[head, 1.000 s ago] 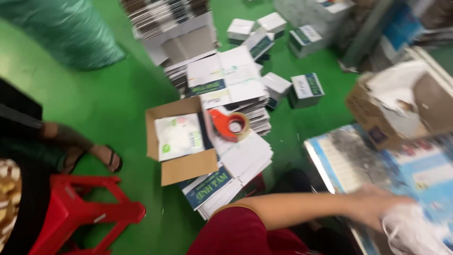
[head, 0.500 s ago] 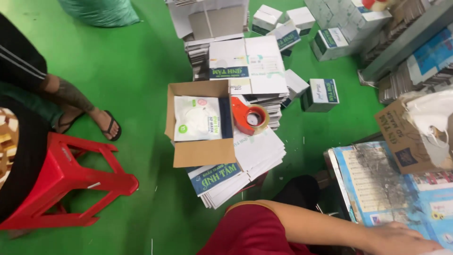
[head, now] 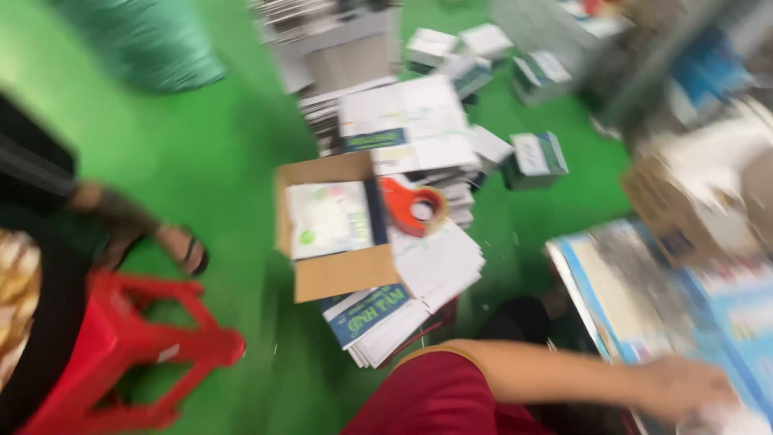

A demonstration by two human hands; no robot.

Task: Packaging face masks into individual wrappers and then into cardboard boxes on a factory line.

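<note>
My right hand (head: 684, 389) reaches out over the blue printed sheet (head: 644, 306), just beside something white and crumpled (head: 721, 420); the blur means I cannot tell whether its grip is closed. My left hand is out of sight. Farther off on the green floor (head: 217, 177), an open cardboard box (head: 334, 234) touches a red tape dispenser (head: 415, 208).
</note>
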